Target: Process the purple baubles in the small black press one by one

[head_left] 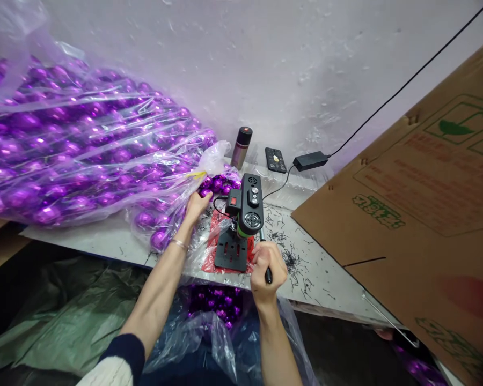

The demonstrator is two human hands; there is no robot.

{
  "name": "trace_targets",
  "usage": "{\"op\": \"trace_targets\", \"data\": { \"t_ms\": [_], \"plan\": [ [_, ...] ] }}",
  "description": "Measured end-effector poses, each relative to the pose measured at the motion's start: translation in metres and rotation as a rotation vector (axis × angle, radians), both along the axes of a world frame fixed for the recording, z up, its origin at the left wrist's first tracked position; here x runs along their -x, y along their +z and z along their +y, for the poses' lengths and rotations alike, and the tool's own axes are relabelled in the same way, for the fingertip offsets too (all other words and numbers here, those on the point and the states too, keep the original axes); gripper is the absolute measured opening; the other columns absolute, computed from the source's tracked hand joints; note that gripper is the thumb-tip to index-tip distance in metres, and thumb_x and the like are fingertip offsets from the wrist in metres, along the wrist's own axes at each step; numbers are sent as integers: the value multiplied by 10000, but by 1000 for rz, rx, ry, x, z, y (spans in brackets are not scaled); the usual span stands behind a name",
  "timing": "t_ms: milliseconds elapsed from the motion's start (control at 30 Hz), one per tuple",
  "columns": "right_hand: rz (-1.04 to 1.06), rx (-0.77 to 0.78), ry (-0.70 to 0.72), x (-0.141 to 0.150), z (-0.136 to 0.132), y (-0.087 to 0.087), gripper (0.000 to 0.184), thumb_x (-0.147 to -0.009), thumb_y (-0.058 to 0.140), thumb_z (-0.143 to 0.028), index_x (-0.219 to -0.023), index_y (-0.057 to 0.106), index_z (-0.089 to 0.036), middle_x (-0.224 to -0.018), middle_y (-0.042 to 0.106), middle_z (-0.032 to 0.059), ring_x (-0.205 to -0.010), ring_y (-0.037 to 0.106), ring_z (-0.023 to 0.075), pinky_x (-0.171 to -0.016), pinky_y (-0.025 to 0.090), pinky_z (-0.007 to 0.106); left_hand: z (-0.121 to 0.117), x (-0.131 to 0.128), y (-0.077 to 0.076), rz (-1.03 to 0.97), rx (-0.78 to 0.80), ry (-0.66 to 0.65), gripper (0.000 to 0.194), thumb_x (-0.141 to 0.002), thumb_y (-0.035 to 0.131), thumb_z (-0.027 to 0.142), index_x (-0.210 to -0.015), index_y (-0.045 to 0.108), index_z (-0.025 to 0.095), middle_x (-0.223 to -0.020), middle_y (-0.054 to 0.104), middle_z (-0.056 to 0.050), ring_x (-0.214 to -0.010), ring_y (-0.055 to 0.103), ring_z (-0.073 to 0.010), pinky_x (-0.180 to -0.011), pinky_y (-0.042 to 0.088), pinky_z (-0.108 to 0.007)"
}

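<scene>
My left hand (198, 208) is at the mouth of a big clear bag, its fingers closed about a shiny purple ball (205, 192); the fingertips are partly hidden. More purple balls (227, 185) lie loose just beyond it. My right hand (269, 269) is wrapped round the black-ended lever (269, 276) of a small black bench machine (251, 206). This machine has a red switch (234, 201) and a slotted base plate (231, 252), standing on a red sheet (209, 257) under clear plastic.
The plastic bag (84, 139) full of purple balls fills the left. Behind the machine are a bottle (241, 148), a phone (275, 160) and a power adapter (310, 161). Black scraps (292, 261) litter the table. A cardboard box (406, 214) stands right; more balls (215, 303) lie in plastic below.
</scene>
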State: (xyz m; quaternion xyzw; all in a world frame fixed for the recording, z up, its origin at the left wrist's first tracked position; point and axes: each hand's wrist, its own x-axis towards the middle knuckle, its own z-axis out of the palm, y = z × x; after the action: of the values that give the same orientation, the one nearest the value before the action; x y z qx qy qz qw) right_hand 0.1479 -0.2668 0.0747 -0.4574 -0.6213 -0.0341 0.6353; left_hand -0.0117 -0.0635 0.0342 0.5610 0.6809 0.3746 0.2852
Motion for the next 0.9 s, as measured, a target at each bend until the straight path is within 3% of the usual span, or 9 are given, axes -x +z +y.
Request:
{"op": "trace_targets", "data": {
  "t_ms": [67,167,267,367,467,600,900],
  "plan": [
    [15,14,2,0,0,5,331,-984,441,-83,-683,470,-217,-669,539,-14,-635,551,118,-590,420,279,-28,13,2,-42,46,-76,474,-899,667,395,-1266,658,95,-1246,742,-179,-1170,694,-328,-1077,498,-461],
    [35,35,18,-1,1,10,333,-989,450,-81,-685,469,-215,-662,521,-19,-634,537,108,-599,422,276,-83,30,-6,-180,-14,-154,616,-836,732,486,-1344,616,156,-1304,714,-146,-1186,688,-308,-1095,498,-483],
    [41,35,22,0,2,10,332,-991,456,-82,-687,470,-214,-653,507,-22,-632,528,104,-600,419,276,-135,32,-25,-385,26,-209,647,-832,734,509,-1375,583,192,-1278,728,-119,-1176,708,-286,-1083,529,-467],
    [41,32,-6,1,2,8,322,-997,453,-99,-698,483,-214,-649,511,-19,-629,529,110,-596,418,285,-162,14,-47,-428,10,-285,641,-839,738,513,-1385,583,215,-1316,720,-107,-1203,704,-285,-1099,529,-470],
    [32,33,-18,1,1,6,316,-998,448,-108,-704,498,-213,-659,532,-14,-637,541,116,-597,420,289,-164,-9,-65,-287,-131,-354,596,-841,764,479,-1358,616,223,-1436,651,-132,-1336,622,-317,-1149,485,-497],
    [15,46,-3,0,-1,5,323,-993,443,-95,-696,494,-212,-680,551,-12,-649,553,114,-606,429,283,-151,-25,-78,-84,-237,-395,556,-844,789,459,-1314,635,205,-1326,709,-145,-1326,621,-345,-1128,493,-538],
    [31,41,-20,1,-2,2,310,-987,444,-89,-709,499,-214,-679,545,-16,-649,556,116,-606,432,281,-147,-32,-75,3,-303,-460,542,-867,775,401,-1346,598,221,-1262,703,-109,-1179,685,-294,-1009,574,-459]
  ]
}}
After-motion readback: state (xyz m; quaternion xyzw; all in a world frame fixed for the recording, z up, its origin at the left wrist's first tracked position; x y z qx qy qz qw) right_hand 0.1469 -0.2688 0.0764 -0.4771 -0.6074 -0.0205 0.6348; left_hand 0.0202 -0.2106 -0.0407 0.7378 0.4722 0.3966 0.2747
